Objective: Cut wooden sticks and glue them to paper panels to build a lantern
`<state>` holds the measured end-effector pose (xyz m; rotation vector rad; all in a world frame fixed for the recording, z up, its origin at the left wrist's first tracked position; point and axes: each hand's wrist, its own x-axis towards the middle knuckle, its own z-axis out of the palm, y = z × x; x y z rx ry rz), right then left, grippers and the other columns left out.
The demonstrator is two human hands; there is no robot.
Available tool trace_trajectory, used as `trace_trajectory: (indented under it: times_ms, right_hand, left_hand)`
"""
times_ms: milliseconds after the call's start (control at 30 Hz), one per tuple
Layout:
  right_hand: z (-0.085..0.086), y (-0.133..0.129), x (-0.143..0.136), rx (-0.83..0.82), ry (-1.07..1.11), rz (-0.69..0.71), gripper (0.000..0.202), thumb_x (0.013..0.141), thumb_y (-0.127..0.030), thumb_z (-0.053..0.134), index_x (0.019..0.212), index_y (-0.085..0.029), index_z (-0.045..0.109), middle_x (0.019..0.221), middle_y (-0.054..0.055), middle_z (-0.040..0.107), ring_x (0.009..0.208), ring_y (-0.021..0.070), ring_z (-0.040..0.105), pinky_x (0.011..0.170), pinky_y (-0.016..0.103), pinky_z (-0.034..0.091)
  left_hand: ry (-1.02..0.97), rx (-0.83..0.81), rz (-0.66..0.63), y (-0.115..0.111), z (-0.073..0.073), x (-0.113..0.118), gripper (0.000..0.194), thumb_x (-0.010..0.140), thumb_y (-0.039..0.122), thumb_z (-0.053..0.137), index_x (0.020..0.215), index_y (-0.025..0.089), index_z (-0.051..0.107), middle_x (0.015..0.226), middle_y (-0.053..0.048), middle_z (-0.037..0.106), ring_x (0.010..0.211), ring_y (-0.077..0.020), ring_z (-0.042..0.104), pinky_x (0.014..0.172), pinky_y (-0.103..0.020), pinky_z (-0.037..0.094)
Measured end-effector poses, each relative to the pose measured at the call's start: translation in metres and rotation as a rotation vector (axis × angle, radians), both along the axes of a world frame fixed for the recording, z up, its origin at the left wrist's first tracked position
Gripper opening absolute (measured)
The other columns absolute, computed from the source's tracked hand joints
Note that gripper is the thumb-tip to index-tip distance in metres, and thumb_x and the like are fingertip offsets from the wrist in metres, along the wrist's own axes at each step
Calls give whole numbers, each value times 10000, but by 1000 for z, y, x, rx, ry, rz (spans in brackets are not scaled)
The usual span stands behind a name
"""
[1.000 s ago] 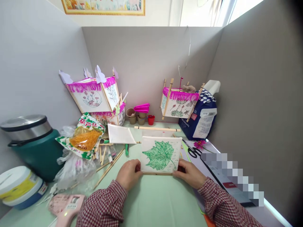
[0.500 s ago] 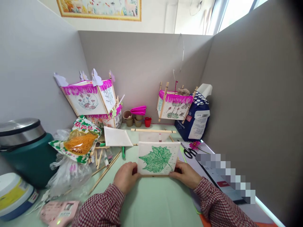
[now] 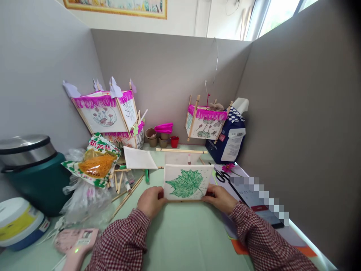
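Note:
A white panel with a green leaf print point(image 3: 186, 183) stands upright at the middle of the table, a thin stick along its lower edge. My left hand point(image 3: 152, 201) grips its lower left corner, and my right hand point(image 3: 220, 198) has its fingers closed on the lower right corner. Behind it is another pale panel point(image 3: 176, 158) below a pair of wooden sticks point(image 3: 182, 151). A blank white panel point(image 3: 140, 158) leans to the left, beside a green-handled tool point(image 3: 147, 176).
On the left are a pink glue gun point(image 3: 77, 244), a white tub point(image 3: 21, 222), a green pot point(image 3: 36, 184), plastic bags point(image 3: 87, 199) and loose sticks point(image 3: 126, 197). Fringed lanterns point(image 3: 103, 114) stand behind. Black scissors point(image 3: 222, 176) and a tablet-like device point(image 3: 255, 203) lie right.
The camera view has shifted slightly, so the scene sits a little higher in the picture. Both hands keep their hold on the leaf panel.

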<state>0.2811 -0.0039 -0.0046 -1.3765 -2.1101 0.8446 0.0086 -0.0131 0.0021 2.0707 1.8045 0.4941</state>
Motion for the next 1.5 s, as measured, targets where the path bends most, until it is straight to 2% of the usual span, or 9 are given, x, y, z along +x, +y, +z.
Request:
trace_trajectory:
  times_ms: [233,400,767,933,1067,1200,1300,1367,1500]
  right_hand:
    - [-2,-1,-6,35,-87,-26,218,718,-259,556,863,-177,695,902,69,653,837,225,579,779,349,449]
    - [8,1,1,11,-168,53,214,679,-180,542,835,-183,688,861,46,654,744,185,583,700,298,461]
    - [61,36,19,160,-73,-183,285,780,-323,442,864,-168,666,643,14,636,615,161,582,562,255,429]
    - [98,49,19,285,-117,-276,294,774,-411,488,860,-192,664,630,10,642,586,159,578,544,255,420]
    - [119,57,5,423,-241,-222,240,791,-355,486,830,-201,666,710,22,652,657,167,590,594,266,436]
    - [126,63,-16,617,-381,-129,174,775,-289,532,846,-204,666,922,51,631,774,172,587,702,283,447]
    - [134,65,-26,715,-404,-111,170,780,-278,533,850,-204,669,949,61,631,823,181,586,720,283,452]
    - [138,67,-26,553,-351,-83,177,777,-288,529,786,-197,681,819,52,660,736,174,596,661,275,462]
    - [121,75,-15,-114,-182,62,195,700,-324,597,627,-169,689,557,30,639,494,149,564,472,249,448]
  left_hand:
    - [-33,40,19,-1,-2,0,86,640,247,600,638,176,552,689,1,562,653,-128,481,592,-228,298]
    - [-49,11,41,-1,-2,0,84,645,248,603,627,175,564,661,4,574,640,-127,485,581,-227,293]
    - [-62,23,28,-1,-3,-1,93,630,252,613,605,179,561,643,9,574,627,-125,482,565,-228,282]
    - [-63,15,46,-3,-2,-1,96,626,263,624,610,186,569,652,10,577,627,-127,478,563,-231,278]
    - [-49,12,50,-3,-1,-1,84,628,256,625,626,187,576,655,5,578,637,-132,480,572,-233,281]
    - [-28,18,53,-2,-3,-1,84,632,258,625,631,186,582,666,1,582,652,-137,487,578,-237,285]
    - [-25,16,41,-2,-3,-1,77,640,253,620,636,185,585,681,-1,591,661,-137,496,584,-237,292]
    - [-27,11,35,-2,-2,-1,77,645,255,621,647,185,588,690,-2,596,665,-137,501,585,-236,297]
    - [-8,8,27,-3,0,-1,83,652,258,624,658,183,588,699,-7,597,687,-147,512,588,-238,299]
